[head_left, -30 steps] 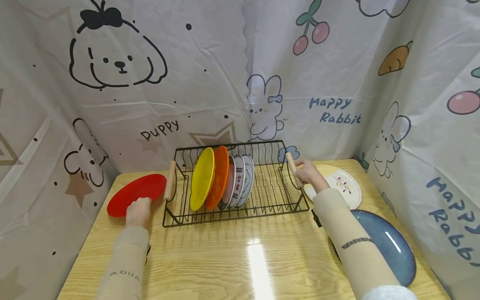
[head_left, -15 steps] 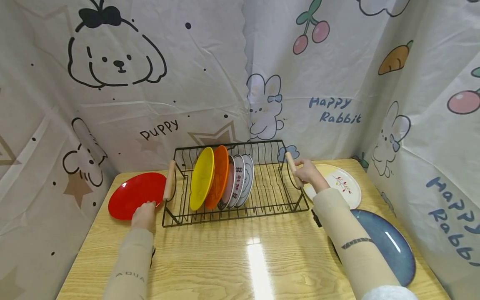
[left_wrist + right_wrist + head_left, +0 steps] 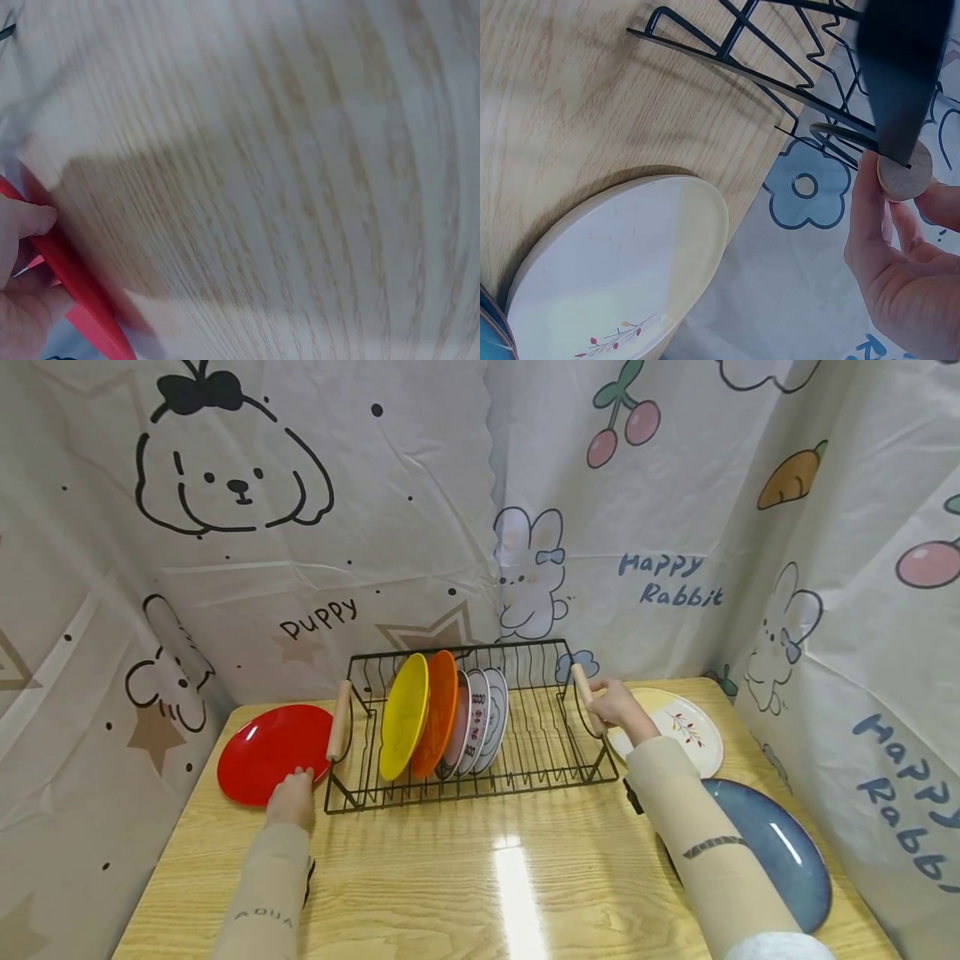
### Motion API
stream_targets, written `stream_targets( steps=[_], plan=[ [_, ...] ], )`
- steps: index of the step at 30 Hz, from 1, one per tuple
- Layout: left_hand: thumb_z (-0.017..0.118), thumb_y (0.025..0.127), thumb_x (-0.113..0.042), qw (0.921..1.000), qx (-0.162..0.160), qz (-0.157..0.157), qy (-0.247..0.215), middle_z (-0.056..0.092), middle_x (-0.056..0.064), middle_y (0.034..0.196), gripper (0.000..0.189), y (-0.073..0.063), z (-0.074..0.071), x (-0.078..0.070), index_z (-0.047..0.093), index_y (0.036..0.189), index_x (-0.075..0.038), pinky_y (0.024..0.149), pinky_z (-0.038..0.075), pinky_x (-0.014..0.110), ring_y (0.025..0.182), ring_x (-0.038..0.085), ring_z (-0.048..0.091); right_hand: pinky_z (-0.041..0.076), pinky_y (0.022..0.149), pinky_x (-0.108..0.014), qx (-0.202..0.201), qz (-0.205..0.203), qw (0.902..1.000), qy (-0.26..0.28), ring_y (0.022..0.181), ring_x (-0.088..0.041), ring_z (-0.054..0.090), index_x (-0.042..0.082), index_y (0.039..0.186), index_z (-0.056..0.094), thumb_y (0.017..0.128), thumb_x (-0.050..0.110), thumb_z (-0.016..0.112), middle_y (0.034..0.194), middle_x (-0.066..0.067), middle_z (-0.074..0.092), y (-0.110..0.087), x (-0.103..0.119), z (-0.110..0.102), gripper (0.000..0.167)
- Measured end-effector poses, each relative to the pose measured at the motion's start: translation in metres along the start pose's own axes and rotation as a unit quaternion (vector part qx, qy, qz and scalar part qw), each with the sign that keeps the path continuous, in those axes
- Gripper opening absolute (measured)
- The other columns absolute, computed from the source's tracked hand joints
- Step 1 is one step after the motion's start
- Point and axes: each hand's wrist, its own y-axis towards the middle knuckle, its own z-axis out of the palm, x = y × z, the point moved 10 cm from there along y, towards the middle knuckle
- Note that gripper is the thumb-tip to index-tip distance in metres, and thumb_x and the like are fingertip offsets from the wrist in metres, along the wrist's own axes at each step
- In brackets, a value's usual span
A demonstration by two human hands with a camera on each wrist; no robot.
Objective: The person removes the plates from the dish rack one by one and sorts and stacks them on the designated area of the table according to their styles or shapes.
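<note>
At the left of the table, my left hand point(image 3: 291, 800) pinches the near rim of a red plate point(image 3: 266, 752). The left wrist view has thumb and fingers on either side of that plate's edge point(image 3: 79, 281), close over the wood. My right hand point(image 3: 621, 706) grips the right wooden handle point(image 3: 581, 682) of a black wire dish rack point(image 3: 480, 792); the round end of this handle point(image 3: 904, 174) shows between fingers and thumb in the right wrist view. Upright in the rack stand a yellow plate point(image 3: 405, 718), an orange plate point(image 3: 441, 718) and several patterned plates point(image 3: 492, 722).
A white and pale yellow plate point(image 3: 693, 735) with a red sprig lies right of the rack. Nearer, a blue plate point(image 3: 783, 852) is partly hidden under my right sleeve. Printed cloth point(image 3: 420, 485) encloses the back and sides. The rack's left wooden handle point(image 3: 340, 722) is beside the red plate.
The red plate has tipped from steeply tilted to flatter, showing more of its face. My left hand has moved slightly right and toward me with it. The right hand stays on the handle.
</note>
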Motion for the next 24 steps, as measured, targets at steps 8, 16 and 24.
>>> stream_targets(
  steps=[8,16,24],
  plan=[
    [0.049,0.079,0.018,0.9999,0.004,-0.011,-0.005,0.041,0.041,0.123,0.046,-0.001,0.000,0.002,0.045,0.124,0.015,0.081,0.044,0.057,0.100,0.055,0.049,0.052,0.060,-0.032,0.000,-0.005,1.0000,0.003,0.089,-0.032,0.055,-0.004,0.131,0.039,0.085,0.001,0.049,0.118,-0.030,0.046,0.000,0.001,0.001,0.047],
    [0.041,0.084,0.007,0.9952,0.025,-0.056,-0.077,0.038,0.036,0.129,0.046,0.001,0.001,0.012,0.042,0.130,0.011,0.083,0.044,0.056,0.107,0.052,0.047,0.052,0.061,-0.033,0.000,-0.004,1.0000,0.003,0.092,-0.033,0.055,-0.004,0.132,0.038,0.086,0.001,0.049,0.119,-0.030,0.045,0.000,0.000,-0.001,0.047],
    [0.053,0.082,-0.008,0.9782,0.129,-0.086,-0.139,0.024,0.039,0.136,0.070,0.005,-0.026,0.014,0.017,0.138,0.014,0.095,0.025,0.067,0.120,0.055,0.029,0.053,0.063,-0.034,0.002,-0.003,1.0000,0.008,0.089,-0.031,0.055,-0.004,0.132,0.038,0.086,0.001,0.049,0.118,-0.030,0.045,0.000,0.000,-0.001,0.047]
  ],
)
